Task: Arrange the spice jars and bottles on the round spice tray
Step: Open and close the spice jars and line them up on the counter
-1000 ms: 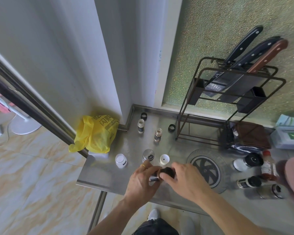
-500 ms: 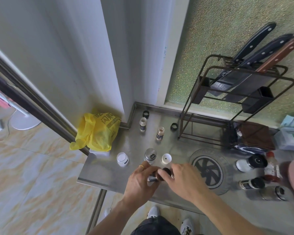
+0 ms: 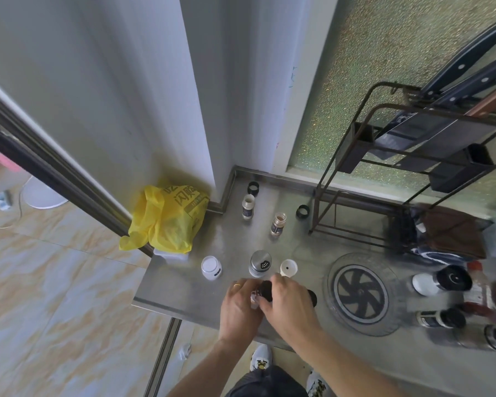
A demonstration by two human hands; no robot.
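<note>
My left hand point(image 3: 239, 306) grips a small spice jar point(image 3: 254, 297) near the counter's front edge, and my right hand point(image 3: 288, 306) is closed on its black cap point(image 3: 265, 290). The clear round spice tray point(image 3: 362, 293) with a dark fan-shaped centre lies bare to the right. Just behind my hands stand a steel shaker point(image 3: 260, 263), a white funnel-like cap point(image 3: 288, 267) and a white jar point(image 3: 211, 267). Two uncapped jars point(image 3: 247, 206) point(image 3: 278, 224) stand further back, each near a loose black cap point(image 3: 253, 187) point(image 3: 302, 211).
A yellow plastic bag point(image 3: 166, 219) sits at the counter's left corner. A dark wire rack point(image 3: 407, 173) holding knives stands at the back right. More bottles point(image 3: 441, 280) point(image 3: 440, 318) and a red-capped sauce bottle point(image 3: 480, 287) crowd the right side. The counter's front edge point(image 3: 161, 303) drops to tiled floor.
Both hands stay together on the same small jar and cap, with only slight shifts of the fingers. The camera has tilted a little, moving everything right in view.
</note>
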